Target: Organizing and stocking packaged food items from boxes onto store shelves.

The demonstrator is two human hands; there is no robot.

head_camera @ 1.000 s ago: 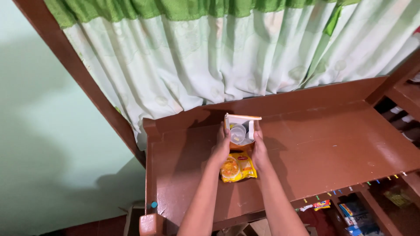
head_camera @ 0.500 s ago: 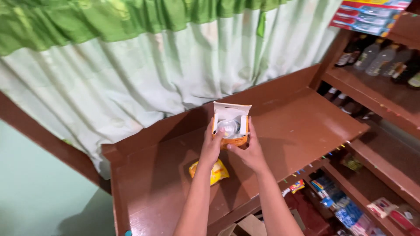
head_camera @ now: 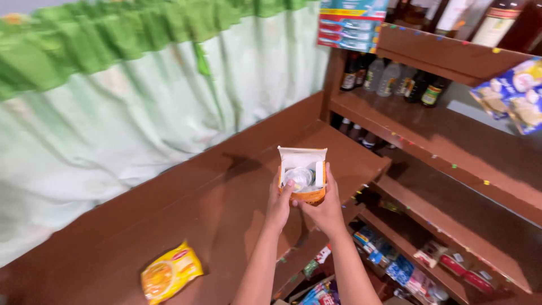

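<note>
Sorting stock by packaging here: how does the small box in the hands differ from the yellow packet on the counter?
The orange box is a stiff carton, held up in both hands with its white flap open and something clear-wrapped inside; the yellow packet is a soft, flat pouch, lying closed on the brown counter, untouched. The left hand and right hand grip only the box. Both have warm-coloured packaging.

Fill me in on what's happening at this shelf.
A person holds a small open orange-and-white box in both hands above a brown wooden shelf. The left hand grips its left side, the right hand cups it from below. A yellow packet lies on the shelf, lower left.
</note>
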